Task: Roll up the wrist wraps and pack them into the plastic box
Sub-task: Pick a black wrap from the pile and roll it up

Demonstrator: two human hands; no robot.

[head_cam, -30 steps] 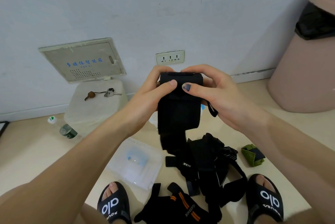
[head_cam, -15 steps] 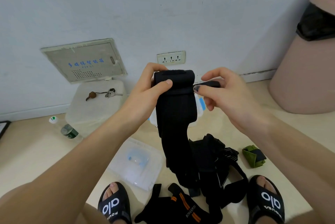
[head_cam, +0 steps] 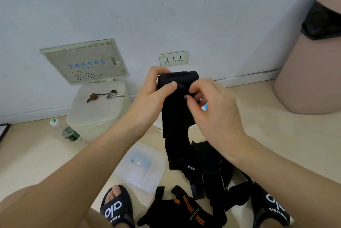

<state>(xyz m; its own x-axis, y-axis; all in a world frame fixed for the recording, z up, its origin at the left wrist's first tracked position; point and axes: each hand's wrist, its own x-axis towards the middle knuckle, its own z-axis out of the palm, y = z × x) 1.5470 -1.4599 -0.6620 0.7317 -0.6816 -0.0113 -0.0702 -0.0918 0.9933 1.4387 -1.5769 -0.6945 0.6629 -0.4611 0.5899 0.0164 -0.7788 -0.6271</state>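
At the centre of the frame the left hand grips the top of a black wrist wrap, thumb pressed across its front. The right hand pinches it just beside that thumb. The wrap hangs down onto a black pile on the floor, beside a clear plastic box.

Black wrist wrap hanging upright, clear plastic box on floor

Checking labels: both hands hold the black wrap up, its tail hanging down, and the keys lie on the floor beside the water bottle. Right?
Not quite. In the head view the keys lie on top of the white box by the wall, not on the floor. The rest holds: left hand and right hand hold the black wrap, tail hanging.
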